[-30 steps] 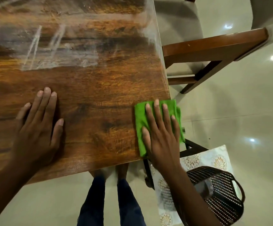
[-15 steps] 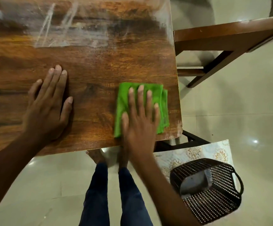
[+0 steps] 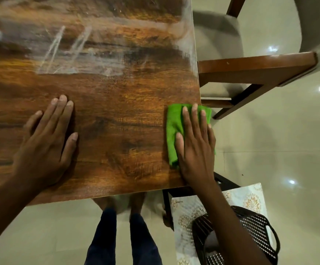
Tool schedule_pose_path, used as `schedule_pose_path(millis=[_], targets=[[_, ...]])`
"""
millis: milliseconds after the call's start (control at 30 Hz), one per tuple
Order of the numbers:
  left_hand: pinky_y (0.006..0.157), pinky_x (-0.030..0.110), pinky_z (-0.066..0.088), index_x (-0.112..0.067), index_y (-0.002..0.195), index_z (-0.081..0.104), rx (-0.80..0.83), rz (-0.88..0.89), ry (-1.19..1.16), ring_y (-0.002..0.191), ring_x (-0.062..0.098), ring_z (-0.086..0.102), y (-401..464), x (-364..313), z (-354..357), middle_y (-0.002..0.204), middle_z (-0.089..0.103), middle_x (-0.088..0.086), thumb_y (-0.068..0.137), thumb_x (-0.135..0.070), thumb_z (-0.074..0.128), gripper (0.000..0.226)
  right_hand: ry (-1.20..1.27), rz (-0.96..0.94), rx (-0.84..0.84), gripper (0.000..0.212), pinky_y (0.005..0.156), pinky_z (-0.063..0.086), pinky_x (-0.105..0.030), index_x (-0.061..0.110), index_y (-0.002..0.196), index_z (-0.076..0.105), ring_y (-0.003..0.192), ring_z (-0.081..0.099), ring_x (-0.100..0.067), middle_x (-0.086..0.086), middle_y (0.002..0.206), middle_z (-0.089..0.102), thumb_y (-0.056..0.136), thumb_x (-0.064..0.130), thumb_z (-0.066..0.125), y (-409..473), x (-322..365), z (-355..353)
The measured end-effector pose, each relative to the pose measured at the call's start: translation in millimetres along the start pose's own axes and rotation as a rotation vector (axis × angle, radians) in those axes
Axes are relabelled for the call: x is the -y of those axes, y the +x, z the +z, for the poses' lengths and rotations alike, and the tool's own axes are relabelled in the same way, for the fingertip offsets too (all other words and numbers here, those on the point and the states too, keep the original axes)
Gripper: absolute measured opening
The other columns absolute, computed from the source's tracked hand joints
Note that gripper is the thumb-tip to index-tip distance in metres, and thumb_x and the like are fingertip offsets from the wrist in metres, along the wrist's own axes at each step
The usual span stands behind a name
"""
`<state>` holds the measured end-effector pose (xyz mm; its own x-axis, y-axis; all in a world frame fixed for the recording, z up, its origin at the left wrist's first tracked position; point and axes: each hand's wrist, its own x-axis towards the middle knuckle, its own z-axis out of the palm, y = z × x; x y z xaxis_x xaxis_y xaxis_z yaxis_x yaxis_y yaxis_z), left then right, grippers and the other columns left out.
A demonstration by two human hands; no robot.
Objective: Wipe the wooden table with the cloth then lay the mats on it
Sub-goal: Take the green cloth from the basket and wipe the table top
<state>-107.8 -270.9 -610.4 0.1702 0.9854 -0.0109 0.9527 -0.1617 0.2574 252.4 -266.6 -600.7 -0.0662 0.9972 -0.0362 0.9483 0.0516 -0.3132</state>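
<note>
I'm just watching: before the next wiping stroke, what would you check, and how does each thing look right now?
1. Right hand flat on the green cloth: ok.
2. Cloth fully on the wooden table: not ok, its right edge hangs past the table's side.
3. Left hand resting flat on the table, apart from the cloth: ok.
4. Far part of the table wiped: not ok, whitish streaks show there.
5. Mats ready: a patterned mat lies below under a dark basket; how many, cannot tell.
</note>
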Motion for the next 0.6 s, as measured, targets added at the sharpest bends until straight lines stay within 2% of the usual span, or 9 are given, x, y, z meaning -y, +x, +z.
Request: schedule_pose_path(millis=[233,367,600], targets=[[0.130,0.053,0.020,-0.008,0.169,0.017,-0.020,0.011,0.045,0.165,0.023,0.011,0,-1,-1,0.178,0.012,0.009,0.108,-0.037,0.029,0.069,-0.105,-0.134,-0.022,0.064,0.134,0.010,-0.045,0.018,0.171,0.011,0.167,0.002,-0.022,-0.005,0.180,0.004,0.114,0.045,0.022,145,26,10],[0.131,0.054,0.019,-0.009,0.170,0.015,0.002,0.006,0.038,0.166,0.022,0.010,0,-1,-1,0.178,0.011,0.008,0.108,-0.038,0.029,0.070,-0.124,-0.077,-0.031,0.066,0.134,0.007,-0.048,0.019,0.172,0.006,0.166,-0.001,-0.024,-0.006,0.180,-0.001,0.113,0.046,0.019,138,60,22],[0.131,0.053,0.019,-0.008,0.170,0.014,-0.016,-0.028,0.013,0.166,0.022,0.009,1,-2,-1,0.179,0.009,0.009,0.107,-0.038,0.031,0.072,-0.064,-0.279,0.088,0.068,0.133,0.005,-0.048,0.022,0.172,0.002,0.166,-0.008,-0.024,-0.003,0.180,-0.006,0.113,0.046,0.028,110,184,65]])
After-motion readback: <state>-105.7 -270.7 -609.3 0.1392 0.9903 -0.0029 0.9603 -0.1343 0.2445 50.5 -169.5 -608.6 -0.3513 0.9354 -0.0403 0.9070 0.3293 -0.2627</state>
